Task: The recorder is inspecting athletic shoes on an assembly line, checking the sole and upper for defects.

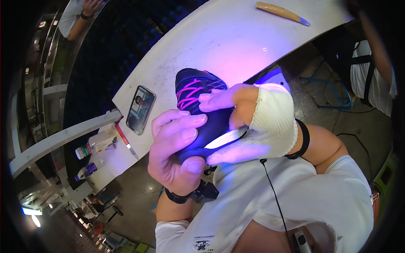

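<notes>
Progress: dark shoe [198,90] with pink laces was off the white table [228,38], held up at chest level, apparently mid-handling; stage unclear | left hand [177,147]: bare, fingers curled around the heel, thumb pressed underneath | right hand [257,124]: in fingerless white glove, fingers closed over its side | phone [140,109], wooden-handled knife [282,12] lay on table, untouched.

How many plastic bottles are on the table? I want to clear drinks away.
2: a white bottle with green cap lying near the table's left end, and a clear bottle with purple label just below it. Others may be hidden.
</notes>
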`<state>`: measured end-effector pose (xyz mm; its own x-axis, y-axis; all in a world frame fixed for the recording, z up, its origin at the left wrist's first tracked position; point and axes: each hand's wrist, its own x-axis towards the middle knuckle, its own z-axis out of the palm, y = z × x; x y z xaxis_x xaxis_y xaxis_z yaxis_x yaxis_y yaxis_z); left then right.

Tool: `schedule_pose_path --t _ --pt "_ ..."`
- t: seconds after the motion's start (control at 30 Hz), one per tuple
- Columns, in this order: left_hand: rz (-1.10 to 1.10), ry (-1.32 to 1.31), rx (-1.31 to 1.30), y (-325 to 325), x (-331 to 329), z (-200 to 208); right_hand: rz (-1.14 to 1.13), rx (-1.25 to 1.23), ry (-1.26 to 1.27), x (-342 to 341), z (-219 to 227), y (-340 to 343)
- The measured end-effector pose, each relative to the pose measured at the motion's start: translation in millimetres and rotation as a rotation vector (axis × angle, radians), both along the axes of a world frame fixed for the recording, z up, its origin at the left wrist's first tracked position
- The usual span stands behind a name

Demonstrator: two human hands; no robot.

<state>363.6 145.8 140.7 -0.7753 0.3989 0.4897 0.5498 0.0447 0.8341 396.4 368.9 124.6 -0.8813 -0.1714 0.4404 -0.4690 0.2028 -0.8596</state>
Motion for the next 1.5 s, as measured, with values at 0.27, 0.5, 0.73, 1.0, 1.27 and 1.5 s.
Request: schedule_pose_path --t 0.27,0.5,0.73,1.0,1.27,1.5 --pt "0.119 -0.161 -0.01 -31.4 4.0 23.4 -0.123 0.141 0.334 -29.2 -53.2 -19.8" --pt "0.008 -0.056 -0.408 -41.0 -5.0 31.2 -0.005 0.192 0.414 -33.8 -60.9 -24.7" --pt "0.015 -0.064 -0.373 -56.7 -9.6 22.9 0.107 0.341 0.239 -34.7 -56.7 -19.5" --pt "0.007 -0.295 -0.339 -90.3 -17.6 12.5 -0.083 0.259 0.374 -54.5 -101.3 -46.9" --pt "0.202 -0.367 -1.069 -74.6 -7.7 8.8 -0.109 0.312 0.477 -43.5 -105.0 -65.9" --pt "0.391 -0.296 -1.101 -57.4 -5.2 16.7 -0.067 0.349 0.51 -34.2 -115.9 -60.7"
